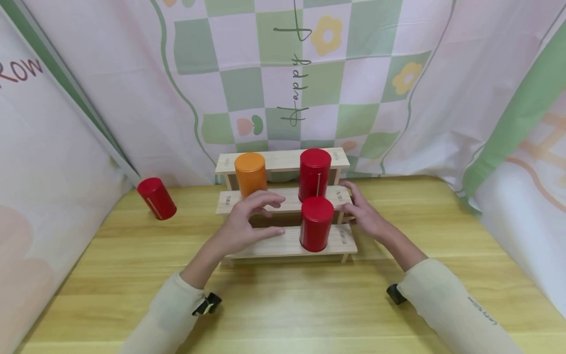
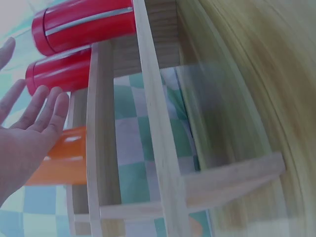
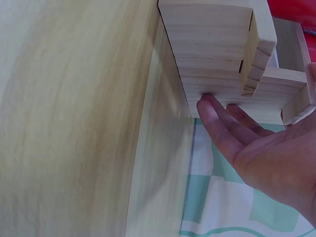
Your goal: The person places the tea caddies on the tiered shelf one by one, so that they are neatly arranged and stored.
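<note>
A three-tier wooden display shelf (image 1: 283, 241) stands on the table. My left hand (image 1: 243, 221) hovers over its left part, thumb and fingers apart, with nothing between them. Just behind that hand is an orange canister (image 1: 250, 172) on the middle tier, its lower part hidden. To the right, one red canister (image 1: 315, 172) stands on the middle tier and another red canister (image 1: 317, 223) on the lowest tier. My right hand (image 1: 364, 214) holds the shelf's right end at the middle tier. In the right wrist view, its fingers (image 3: 217, 116) touch the side panel (image 3: 212, 79).
A third red canister (image 1: 156, 198) stands apart on the wooden table (image 1: 283, 305), left of the shelf. A checked, flowered curtain (image 1: 283, 83) hangs close behind the shelf. White cloth (image 1: 44, 172) also bounds the table at both sides.
</note>
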Available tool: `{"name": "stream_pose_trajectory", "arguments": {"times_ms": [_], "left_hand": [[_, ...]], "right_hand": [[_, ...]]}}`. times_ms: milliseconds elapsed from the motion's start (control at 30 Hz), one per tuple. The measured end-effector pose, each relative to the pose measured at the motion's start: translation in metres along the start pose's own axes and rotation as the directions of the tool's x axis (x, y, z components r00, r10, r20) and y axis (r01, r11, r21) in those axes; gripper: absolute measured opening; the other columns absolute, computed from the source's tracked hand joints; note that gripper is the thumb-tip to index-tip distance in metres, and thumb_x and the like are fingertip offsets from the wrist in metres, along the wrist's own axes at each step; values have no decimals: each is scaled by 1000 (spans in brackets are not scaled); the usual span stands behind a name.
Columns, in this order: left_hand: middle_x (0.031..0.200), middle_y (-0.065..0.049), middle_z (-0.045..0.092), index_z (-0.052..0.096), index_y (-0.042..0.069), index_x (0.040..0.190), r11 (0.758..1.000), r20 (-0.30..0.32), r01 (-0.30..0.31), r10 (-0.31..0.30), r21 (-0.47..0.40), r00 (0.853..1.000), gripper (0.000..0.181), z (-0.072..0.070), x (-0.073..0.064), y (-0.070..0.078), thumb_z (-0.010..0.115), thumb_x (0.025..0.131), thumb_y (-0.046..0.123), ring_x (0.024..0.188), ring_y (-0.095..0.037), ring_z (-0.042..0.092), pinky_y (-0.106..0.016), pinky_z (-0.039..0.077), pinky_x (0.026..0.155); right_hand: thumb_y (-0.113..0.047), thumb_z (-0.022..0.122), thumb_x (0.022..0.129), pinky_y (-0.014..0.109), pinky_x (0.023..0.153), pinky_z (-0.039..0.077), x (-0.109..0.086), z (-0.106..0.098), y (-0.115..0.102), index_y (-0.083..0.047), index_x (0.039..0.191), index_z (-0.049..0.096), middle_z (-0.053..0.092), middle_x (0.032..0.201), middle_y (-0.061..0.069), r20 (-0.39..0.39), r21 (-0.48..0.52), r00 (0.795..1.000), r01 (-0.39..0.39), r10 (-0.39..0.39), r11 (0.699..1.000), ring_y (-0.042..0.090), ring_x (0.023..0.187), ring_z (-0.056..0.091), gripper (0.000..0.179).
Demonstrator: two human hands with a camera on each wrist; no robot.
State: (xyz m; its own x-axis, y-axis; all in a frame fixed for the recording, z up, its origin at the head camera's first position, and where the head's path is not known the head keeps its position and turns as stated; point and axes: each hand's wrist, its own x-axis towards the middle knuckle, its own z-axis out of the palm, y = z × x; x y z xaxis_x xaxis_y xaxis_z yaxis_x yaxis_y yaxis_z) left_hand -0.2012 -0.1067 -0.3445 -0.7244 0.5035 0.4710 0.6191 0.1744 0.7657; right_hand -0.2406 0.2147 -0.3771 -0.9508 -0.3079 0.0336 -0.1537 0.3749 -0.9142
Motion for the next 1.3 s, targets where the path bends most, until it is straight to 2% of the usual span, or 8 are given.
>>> {"name": "stream_pose_trajectory", "arguments": {"times_ms": [100,200,333,533,633,800,933,1300], "left_hand": [[132,-16,64,65,0,131,1000,1,-19,20,-5,1000,52,-6,-3,-1,85,83,-1,115,-39,62,-56,58,92],[131,-18,64,65,-1,131,1000,5,-28,28,0,1000,52,-12,-6,-2,84,83,-4,115,-38,62,-58,57,92],[129,-18,64,65,-2,130,999,1,-39,39,11,999,50,-20,-10,-4,83,83,-6,114,-33,64,-51,59,93],[127,-20,65,65,-6,126,999,-31,-52,52,16,998,47,-30,-17,-3,82,82,-9,112,-40,64,-38,61,90],[125,-21,65,65,-7,125,998,-47,-45,47,32,998,46,-36,-20,-4,81,82,-10,110,-39,64,-37,61,89],[123,-19,67,66,-6,124,999,-78,-11,14,40,997,42,-44,-26,-8,79,84,-11,107,-38,66,-39,61,87],[120,-20,68,65,-7,124,999,-116,8,-4,36,993,40,-50,-28,-12,77,86,-11,106,-34,67,-33,61,85],[111,-23,70,67,-9,120,991,-237,91,-66,95,969,32,-66,-32,-21,75,89,-7,103,-33,65,-21,57,84]], "right_hand": [[-20,47,102,42,77,52,0,0,0,-12,160,15,55,118,21,1,-4,1000,-1,1,1000,27,97,52,67],[-20,47,102,41,77,52,0,0,0,-12,160,15,54,120,22,1,1,1000,-2,2,1000,28,97,53,67],[-21,47,102,40,76,52,0,0,0,-12,160,14,53,126,25,3,7,1000,-6,6,1000,30,98,56,67],[-20,47,101,41,76,53,0,0,1,-12,160,14,51,132,27,6,24,1000,-3,2,1000,30,98,58,68],[-20,47,102,41,77,53,0,-1,1,-12,160,14,51,133,28,8,22,1000,-2,2,1000,31,99,59,67],[-20,47,102,40,78,53,0,-1,1,-12,160,14,49,136,28,13,14,1000,-5,5,1000,32,101,59,67],[-21,47,102,40,77,53,0,-1,1,-12,160,14,49,135,28,8,10,1000,-12,11,1000,32,100,57,68],[-20,47,101,40,77,53,1,0,2,-12,160,15,50,131,27,6,15,1000,-4,4,1000,30,101,54,67]]}}
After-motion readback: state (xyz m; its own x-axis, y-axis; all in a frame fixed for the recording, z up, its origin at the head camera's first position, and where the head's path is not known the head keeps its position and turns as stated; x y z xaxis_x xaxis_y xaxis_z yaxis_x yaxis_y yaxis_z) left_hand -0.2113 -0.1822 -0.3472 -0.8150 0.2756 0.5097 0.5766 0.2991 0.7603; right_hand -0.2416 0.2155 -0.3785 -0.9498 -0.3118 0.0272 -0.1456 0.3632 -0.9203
